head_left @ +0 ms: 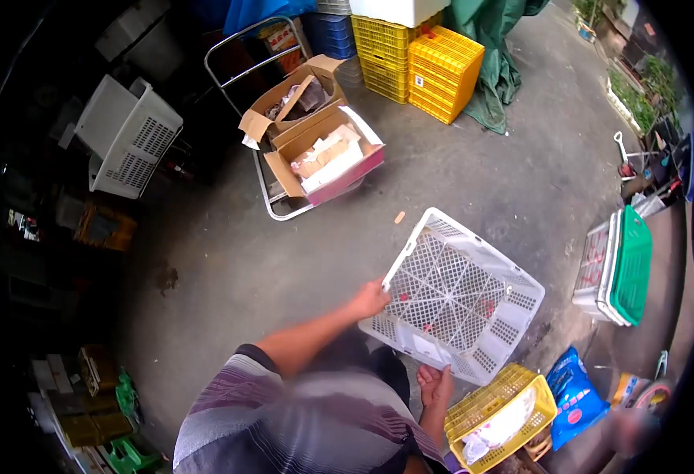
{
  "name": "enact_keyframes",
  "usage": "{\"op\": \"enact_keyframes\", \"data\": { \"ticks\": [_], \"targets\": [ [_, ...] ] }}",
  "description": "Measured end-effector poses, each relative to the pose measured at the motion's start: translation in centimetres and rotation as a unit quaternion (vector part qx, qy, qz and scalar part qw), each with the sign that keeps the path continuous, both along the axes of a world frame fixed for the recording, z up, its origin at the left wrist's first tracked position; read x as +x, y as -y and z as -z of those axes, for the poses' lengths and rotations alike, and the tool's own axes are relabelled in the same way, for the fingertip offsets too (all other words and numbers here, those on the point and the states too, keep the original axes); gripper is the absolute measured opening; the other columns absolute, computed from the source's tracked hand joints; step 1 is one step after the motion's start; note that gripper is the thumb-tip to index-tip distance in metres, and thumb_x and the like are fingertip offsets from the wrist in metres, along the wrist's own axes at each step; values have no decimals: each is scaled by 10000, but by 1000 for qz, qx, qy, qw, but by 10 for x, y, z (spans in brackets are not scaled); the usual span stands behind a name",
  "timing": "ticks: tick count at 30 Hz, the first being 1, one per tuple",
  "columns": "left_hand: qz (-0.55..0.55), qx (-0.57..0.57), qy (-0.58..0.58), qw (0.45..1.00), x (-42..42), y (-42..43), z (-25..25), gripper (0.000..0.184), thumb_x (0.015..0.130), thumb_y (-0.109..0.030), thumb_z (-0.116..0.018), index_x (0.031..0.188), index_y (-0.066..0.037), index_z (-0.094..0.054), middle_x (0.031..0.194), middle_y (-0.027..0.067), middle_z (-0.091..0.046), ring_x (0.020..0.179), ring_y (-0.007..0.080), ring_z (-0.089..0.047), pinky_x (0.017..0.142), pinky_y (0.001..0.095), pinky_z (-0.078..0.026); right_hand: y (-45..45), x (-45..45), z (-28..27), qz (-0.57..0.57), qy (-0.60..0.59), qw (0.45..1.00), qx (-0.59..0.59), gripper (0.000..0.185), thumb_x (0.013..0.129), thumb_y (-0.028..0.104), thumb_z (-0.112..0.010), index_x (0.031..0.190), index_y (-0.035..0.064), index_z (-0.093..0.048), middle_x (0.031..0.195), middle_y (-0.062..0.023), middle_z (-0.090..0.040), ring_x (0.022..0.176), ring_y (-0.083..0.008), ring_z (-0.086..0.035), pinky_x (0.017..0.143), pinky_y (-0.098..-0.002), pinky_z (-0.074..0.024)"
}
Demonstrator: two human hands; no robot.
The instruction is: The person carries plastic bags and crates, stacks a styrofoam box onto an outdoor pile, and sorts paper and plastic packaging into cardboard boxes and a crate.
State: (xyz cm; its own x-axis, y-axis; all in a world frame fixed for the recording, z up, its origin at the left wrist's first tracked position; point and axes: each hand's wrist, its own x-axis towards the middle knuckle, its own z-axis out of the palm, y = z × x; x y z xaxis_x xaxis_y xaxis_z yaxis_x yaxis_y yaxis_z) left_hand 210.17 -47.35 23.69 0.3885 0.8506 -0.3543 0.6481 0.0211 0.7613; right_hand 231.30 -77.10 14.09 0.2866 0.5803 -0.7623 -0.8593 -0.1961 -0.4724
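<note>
A white plastic crate (442, 288) with a perforated bottom and sides is tilted in front of me, its open side towards me. A few red bits show on its mesh. My left hand (371, 300) is closed around its left rim. At the lower edge my right hand (435, 385) has its fingers curled and its thumb against the crate; part of that grip is hidden. Just below the right hand stands a yellow basket (459, 407) with white plastic bags in it.
Two open cardboard boxes (339, 178) lie on a metal trolley (272, 197). Yellow crates (446, 71) are stacked at the back. White crates with a green one (633, 265) stand right, near a blue bag (574, 399). A white basket (138, 146) is at left.
</note>
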Motion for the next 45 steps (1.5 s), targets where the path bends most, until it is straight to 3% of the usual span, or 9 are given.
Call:
{"op": "enact_keyframes", "data": {
  "ticks": [2, 8, 15, 16, 22, 24, 29, 40, 45],
  "targets": [
    [-51, 6, -13, 999, -27, 23, 1, 580, 818, -127, -589, 1378, -16, -486, 991, 278, -677, 906, 394, -683, 809, 454, -542, -12, -2, -3, 5, -90, 995, -39, 542, 997, 485, -508, 1314, 48, -456, 1153, -221, -604, 1036, -409, -612, 844, -515, -501],
    [-211, -8, -4, 977, -143, 59, -79, 611, 825, -111, -584, 1421, -55, -462, 1071, 252, -677, 959, 348, -682, 857, 428, -539, -73, -24, -60, -200, -46, 977, -63, 561, 974, 546, -508, 1309, 96, -497, 1165, -208, -610, 1054, -392, -589, 892, -562, -460],
    [-371, -48, 93, 923, -265, 62, -100, 538, 834, -112, -584, 1363, -47, -512, 1150, 228, -672, 1022, 312, -664, 898, 409, -518, -207, -97, -105, -321, 115, 939, -40, 484, 985, 463, -538, 1224, 42, -524, 1028, -185, -650, 865, -351, -658, 695, -480, -521],
    [-375, -88, 83, 919, -328, 50, -187, 523, 833, -117, -583, 1347, -42, -521, 1144, 229, -674, 1020, 317, -665, 898, 412, -517, -221, -160, -215, -336, 123, 931, -68, 475, 983, 455, -546, 1215, 41, -527, 1003, -176, -656, 836, -339, -663, 670, -464, -521],
    [-554, -72, 115, 822, -452, 73, -137, 455, 812, -192, -626, 1221, 7, -598, 1055, 244, -697, 974, 340, -687, 861, 422, -528, -327, -308, -216, -511, 159, 843, -62, 403, 985, 404, -569, 1153, 38, -550, 919, -144, -672, 719, -299, -686, 598, -399, -524],
    [-570, -156, 78, 803, -550, 78, -194, 445, 809, -178, -626, 1206, 19, -604, 1039, 240, -702, 968, 331, -691, 859, 414, -531, -349, -402, -271, -576, 207, 786, -82, 396, 976, 366, -597, 1188, 34, -558, 918, -128, -684, 720, -243, -694, 594, -364, -517],
    [-723, -122, -2, 679, -636, 159, -164, 394, 798, -157, -636, 1129, 56, -638, 1005, 234, -710, 945, 318, -701, 828, 402, -541, -396, -511, -250, -763, 291, 577, 25, 359, 953, 326, -634, 1185, 53, -607, 949, -86, -698, 728, -160, -690, 585, -274, -470],
    [-962, -33, 34, 270, -719, 278, -126, 368, 759, -35, -596, 1098, 108, -596, 936, 171, -675, 802, 232, -655, 682, 391, -519, -556, -691, -158, -850, 313, 424, 18, 320, 934, 287, -666, 1134, 39, -637, 910, -67, -678, 683, -145, -655, 509, -242, -429],
    [-993, -43, 52, 93, -727, 280, -126, 346, 786, -8, -574, 1110, 114, -568, 983, 186, -652, 811, 266, -655, 678, 411, -533, -635, -805, -149, -850, 303, 430, 25, 337, 940, 299, -653, 1153, 40, -623, 916, -66, -674, 661, -142, -647, 481, -239, -398]
  ]
}}
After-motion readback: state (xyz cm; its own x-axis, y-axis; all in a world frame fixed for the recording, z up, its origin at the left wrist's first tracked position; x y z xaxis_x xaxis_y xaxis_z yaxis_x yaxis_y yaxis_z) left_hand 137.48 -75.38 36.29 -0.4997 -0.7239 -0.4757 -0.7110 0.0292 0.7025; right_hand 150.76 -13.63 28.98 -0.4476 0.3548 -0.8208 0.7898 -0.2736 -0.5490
